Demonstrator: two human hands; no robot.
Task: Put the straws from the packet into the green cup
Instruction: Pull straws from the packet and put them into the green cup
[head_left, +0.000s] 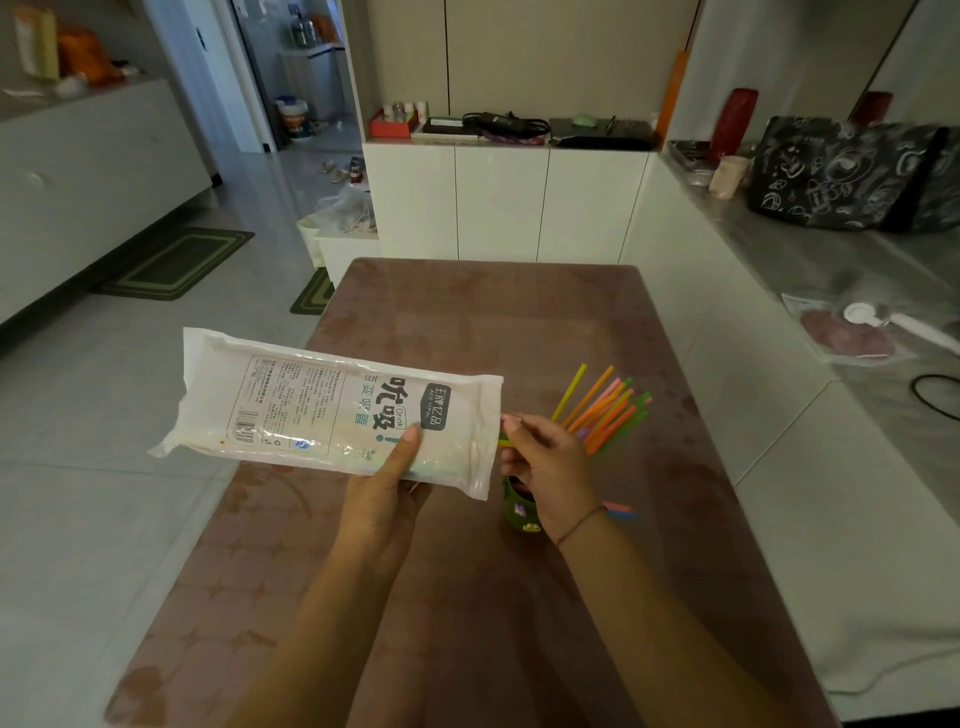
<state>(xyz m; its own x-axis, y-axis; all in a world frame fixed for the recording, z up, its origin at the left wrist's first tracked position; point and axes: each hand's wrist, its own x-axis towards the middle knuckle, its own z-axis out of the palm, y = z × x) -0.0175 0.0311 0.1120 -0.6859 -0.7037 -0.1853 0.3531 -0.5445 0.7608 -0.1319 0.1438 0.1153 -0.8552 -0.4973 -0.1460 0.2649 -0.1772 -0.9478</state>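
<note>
Head view: the left hand (384, 483) grips the packet (332, 410) from below, with the thumb pressed flat on its printed face and the other fingers curled under it. The packet is a long white and clear plastic bag, held roughly level in the air over the left edge of the table (467, 322). Its sealed end reaches out past that edge above the floor, and its open end points toward the table's middle. The right hand (550, 467) is at that open end, fingers bent and pinching a yellow-green straw (505, 441); only a short bit of it shows between bag and fingers. Just under this hand stands the green cup (521, 514), mostly hidden by hand and wrist, about midway between the near and far edges and a little toward the right edge. A bunch of straws (608, 410), orange, pink, green and yellow, fans out from behind the hand toward the far right corner. Pink and blue straw tips (621, 512) show just beside the wrist; whether they lie on the table I cannot tell
</note>
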